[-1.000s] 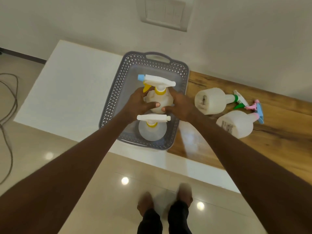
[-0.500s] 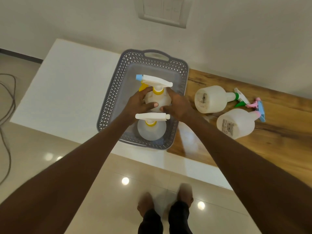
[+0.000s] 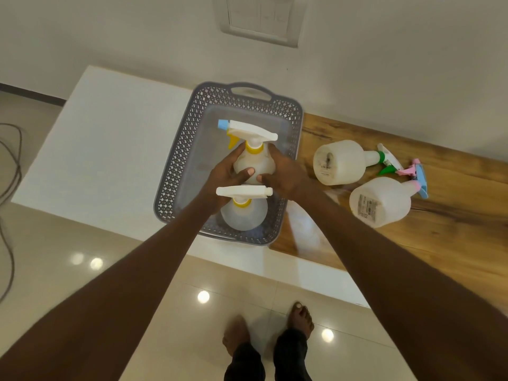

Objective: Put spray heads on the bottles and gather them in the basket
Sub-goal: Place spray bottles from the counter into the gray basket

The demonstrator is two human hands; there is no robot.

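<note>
One bottle (image 3: pixel 244 213) stands at the near end of the basket (image 3: pixel 176 171). Just behind it, the left hand (image 3: pixel 225 177) and right hand (image 3: pixel 283 176) wrap tight around a second bottle (image 3: pixel 254 163) (spray head on). Set it down straight, then let go gently.
</note>
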